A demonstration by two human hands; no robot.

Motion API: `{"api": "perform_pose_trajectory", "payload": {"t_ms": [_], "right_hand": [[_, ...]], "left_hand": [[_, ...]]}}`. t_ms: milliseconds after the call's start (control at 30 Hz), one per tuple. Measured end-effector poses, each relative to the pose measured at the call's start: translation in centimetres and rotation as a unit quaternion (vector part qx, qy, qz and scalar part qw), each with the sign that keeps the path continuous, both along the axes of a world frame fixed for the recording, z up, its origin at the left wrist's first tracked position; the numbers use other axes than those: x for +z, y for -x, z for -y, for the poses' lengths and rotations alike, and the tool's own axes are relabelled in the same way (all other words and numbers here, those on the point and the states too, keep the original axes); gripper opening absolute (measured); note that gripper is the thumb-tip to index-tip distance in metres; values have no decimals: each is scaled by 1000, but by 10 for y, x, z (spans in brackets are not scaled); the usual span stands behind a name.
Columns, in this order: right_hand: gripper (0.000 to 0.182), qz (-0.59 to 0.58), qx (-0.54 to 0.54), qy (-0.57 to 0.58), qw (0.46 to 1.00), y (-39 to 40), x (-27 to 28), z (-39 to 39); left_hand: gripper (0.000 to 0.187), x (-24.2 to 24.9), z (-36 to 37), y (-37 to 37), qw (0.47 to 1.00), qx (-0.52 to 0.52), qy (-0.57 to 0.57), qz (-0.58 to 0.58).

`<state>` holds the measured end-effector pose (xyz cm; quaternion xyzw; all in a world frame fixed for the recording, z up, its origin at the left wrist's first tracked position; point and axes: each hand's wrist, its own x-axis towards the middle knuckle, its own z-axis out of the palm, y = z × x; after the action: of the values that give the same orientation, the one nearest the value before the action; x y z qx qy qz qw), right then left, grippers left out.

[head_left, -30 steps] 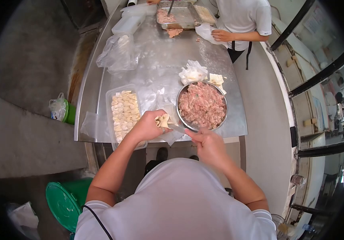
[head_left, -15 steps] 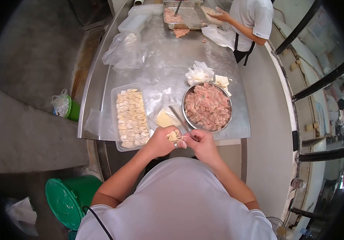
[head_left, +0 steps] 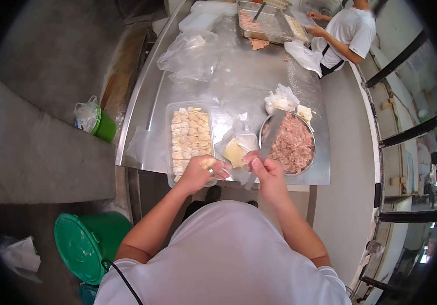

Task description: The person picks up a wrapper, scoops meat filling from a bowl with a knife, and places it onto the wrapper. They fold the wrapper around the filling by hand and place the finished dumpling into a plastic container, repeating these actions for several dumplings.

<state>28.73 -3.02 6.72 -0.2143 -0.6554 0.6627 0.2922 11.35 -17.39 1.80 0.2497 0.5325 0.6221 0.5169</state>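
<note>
My left hand [head_left: 198, 175] is closed around a folded dumpling [head_left: 207, 163], its pale dough showing at the thumb side. It hovers at the near right edge of a clear plastic tray [head_left: 169, 118] holding rows of folded dumplings [head_left: 192, 133]. In my right hand [head_left: 269, 177] is a long flat metal spatula [head_left: 273, 133], its blade slanting up over the left rim of the meat bowl. That round metal bowl [head_left: 314, 155] is heaped with raw minced meat [head_left: 292, 142]. Between the hands, yellowish dough wrappers [head_left: 234, 152] lie on clear plastic.
Crumpled white plastic [head_left: 281, 98] sits behind the bowl. Farther back on the steel table [head_left: 244, 66] are plastic bags [head_left: 190, 53] and a metal tray [head_left: 264, 35] of meat. A co-worker [head_left: 348, 33] stands at the far right. A green lidded bucket [head_left: 83, 244] stands lower left.
My hands have moved apart. The left has shifted toward the dumpling tray with the dumpling; the right has swung the spatula upright beside the bowl. The whole view has shifted, and the co-worker's arms have moved.
</note>
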Motion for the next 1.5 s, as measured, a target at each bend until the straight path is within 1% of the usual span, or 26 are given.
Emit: {"api": "perform_pose_trajectory", "payload": {"t_ms": [33, 133, 167, 267, 300, 367, 467, 533, 667, 767, 867, 933, 967, 1000, 1067, 1167, 1267, 1367, 1467, 1500], "right_hand": [[27, 44, -1, -43, 998, 3, 4, -2], [23, 125, 17, 75, 989, 16, 5, -7], [20, 76, 15, 50, 996, 25, -1, -8], [17, 62, 10, 11, 998, 54, -14, -12], [17, 52, 15, 10, 998, 67, -14, -15], [17, 52, 28, -15, 998, 93, -20, -26], [16, 73, 37, -55, 995, 136, -39, -44], [17, 84, 47, -71, 993, 162, -58, -58], [14, 68, 62, -104, 990, 204, -99, -78], [12, 129, 78, -82, 985, 219, -106, -79], [11, 135, 100, -107, 980, 217, -107, -85], [11, 137, 103, -78, 982, 213, -101, -87], [11, 137, 104, -64, 983, 212, -97, -88], [11, 133, 110, -65, 983, 210, -97, -89], [11, 124, 122, -68, 982, 209, -97, -92], [12, 135, 141, -33, 980, 207, -105, -101], [12, 118, 154, -59, 979, 201, -104, -103], [12, 115, 155, -66, 979, 195, -108, -103], [12, 93, 155, -54, 982, 192, -110, -100], [12, 92, 154, -57, 982, 191, -108, -99]], "left_hand": [[36, -9, 5, 8, 999, 25, 3, 21], [36, -20, 18, 32, 992, 66, -11, 104], [38, -23, 20, 34, 991, 86, -26, 102], [41, -11, 22, 40, 986, 137, -13, 92], [42, -16, 25, 44, 987, 127, -19, 95], [44, -30, 31, 54, 988, 109, -33, 100], [39, -23, 27, 56, 974, 163, -1, 157], [39, -23, 24, 58, 976, 172, 13, 129], [40, -26, 19, 61, 972, 210, 64, 80], [36, -18, 14, 68, 960, 241, 133, 48], [27, -12, 3, 81, 950, 259, 173, -3], [19, -10, -6, 92, 957, 254, 134, -46], [18, -14, -11, 101, 961, 234, 131, -63], [21, -17, -16, 110, 965, 215, 128, -81], [36, -41, -26, 138, 971, 144, 157, -106], [44, -52, -52, 157, 923, 138, 183, -308], [50, -24, -77, 161, 894, 118, 182, -391], [49, 3, -94, 158, 873, 68, 241, -418], [39, -35, -100, 171, 841, 55, 162, -513], [37, -36, -100, 171, 837, 56, 163, -519]]}}
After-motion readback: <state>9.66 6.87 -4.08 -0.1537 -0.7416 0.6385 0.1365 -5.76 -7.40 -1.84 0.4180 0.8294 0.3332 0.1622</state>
